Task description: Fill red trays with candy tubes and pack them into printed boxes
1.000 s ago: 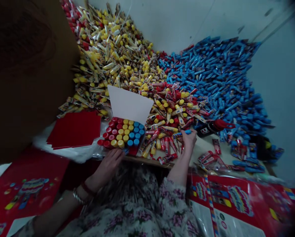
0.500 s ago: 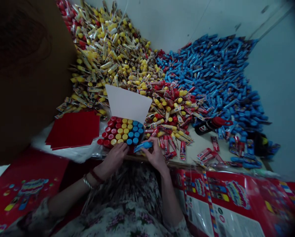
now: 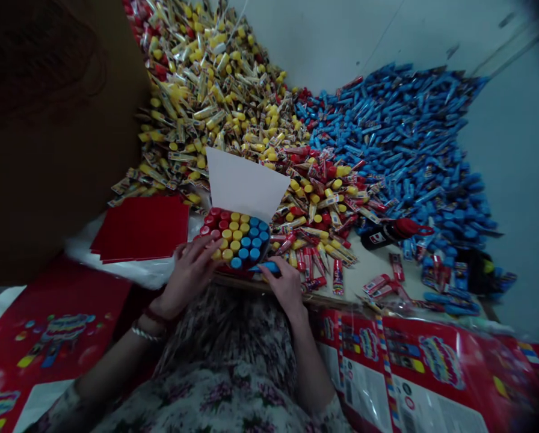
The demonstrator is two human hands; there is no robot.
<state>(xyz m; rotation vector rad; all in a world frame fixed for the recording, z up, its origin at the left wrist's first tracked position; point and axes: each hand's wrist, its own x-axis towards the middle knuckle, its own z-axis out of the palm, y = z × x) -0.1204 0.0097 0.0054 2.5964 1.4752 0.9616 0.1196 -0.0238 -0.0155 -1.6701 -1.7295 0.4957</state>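
Observation:
A box with a raised white flap (image 3: pixel 246 183) stands at the table's front edge, packed with upright capped tubes: red caps (image 3: pixel 215 220) on the left, yellow caps (image 3: pixel 234 234) in the middle, blue caps (image 3: pixel 255 242) on the right. My left hand (image 3: pixel 192 264) lies over the box's left front, its fingers spread and touching the red and yellow caps. In my right hand (image 3: pixel 285 282) is a blue tube (image 3: pixel 269 267), pinched near the box's front right corner and lying nearly level.
Behind the box are heaps of yellow tubes (image 3: pixel 224 90) and blue tubes (image 3: pixel 387 120). A black bottle with a red lid (image 3: pixel 389 233) lies at the right. Red sheets (image 3: pixel 145 228) are stacked at the left, beside a large cardboard box (image 3: pixel 57 150). Printed red packaging (image 3: pixel 427 355) hangs below the table edge.
My left hand has shifted left and its fingers have spread over the red caps. My right hand has brought the blue tube slightly lower, by the box's corner. The camera view has shifted a little.

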